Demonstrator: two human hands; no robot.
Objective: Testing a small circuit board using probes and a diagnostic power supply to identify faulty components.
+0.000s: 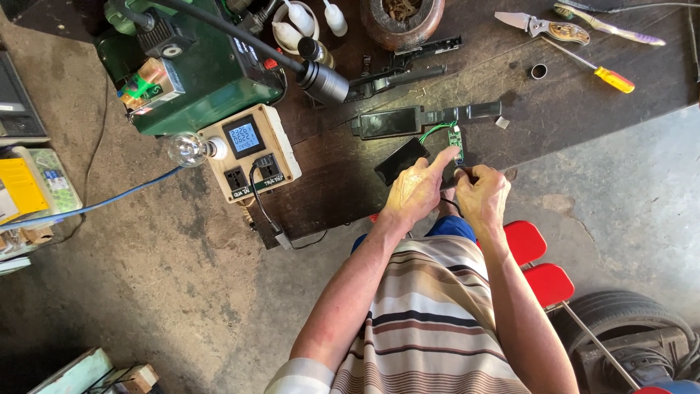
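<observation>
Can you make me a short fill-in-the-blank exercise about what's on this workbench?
1. The left hand points a finger at a small ____ circuit board.
2. The screwdriver has a ____ handle.
3. The stool under the person is ____.

Missing words: green; yellow; red

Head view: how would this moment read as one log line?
left hand: fingertip on green circuit board | right hand: pinching small dark part | bench: black casing
</observation>
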